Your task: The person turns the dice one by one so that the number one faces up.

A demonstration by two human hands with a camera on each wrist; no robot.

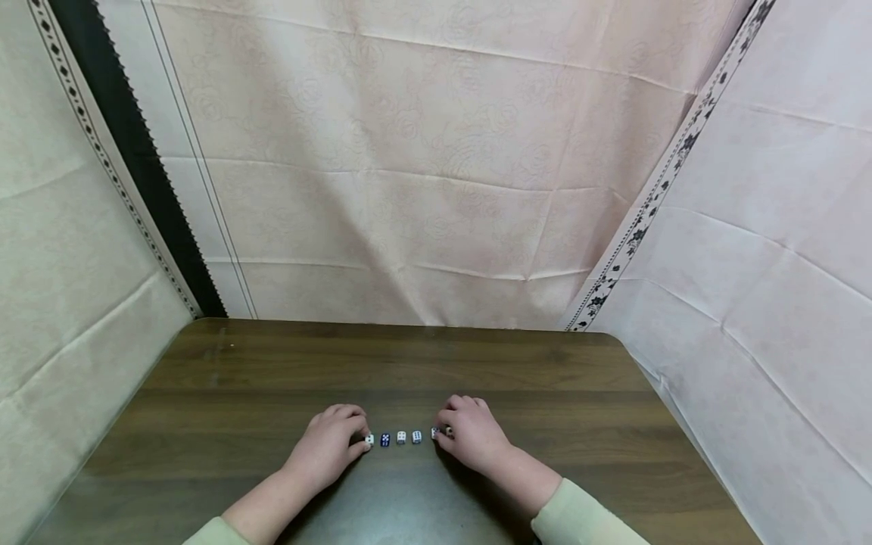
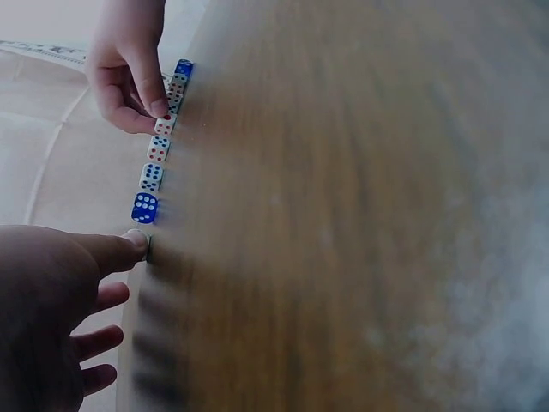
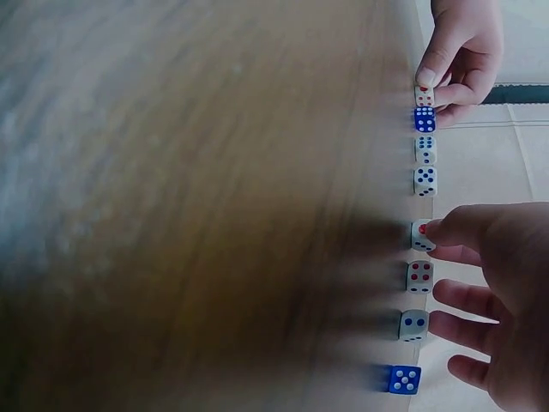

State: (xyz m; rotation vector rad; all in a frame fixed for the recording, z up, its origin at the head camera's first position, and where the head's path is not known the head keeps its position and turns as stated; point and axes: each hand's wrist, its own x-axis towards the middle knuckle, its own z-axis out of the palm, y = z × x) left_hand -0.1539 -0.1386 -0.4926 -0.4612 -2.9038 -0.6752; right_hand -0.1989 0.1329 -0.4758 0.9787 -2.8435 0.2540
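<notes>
A row of small dice lies across the table. My left hand [image 1: 329, 445] pinches the white die [image 3: 424, 96] at the row's left end between thumb and finger. Beside it sits a blue die [image 1: 385, 440] with white pips, followed by two white dice, one nearer the left [image 1: 401, 437] and one nearer the right [image 1: 417, 437]. My right hand [image 1: 474, 437] pinches another white die [image 3: 420, 235] with a red pip on top. Under its other fingers stand a white die with red pips [image 3: 419, 276], a white die with blue pips [image 3: 413, 325] and, at the end, a blue die [image 3: 405, 379].
The brown wood-grain table [image 1: 272, 378] has rounded far corners. Pale patterned cloth [image 1: 422, 166] hangs behind it, with more cloth at both sides. A dark strip [image 1: 150, 151] runs down at the left.
</notes>
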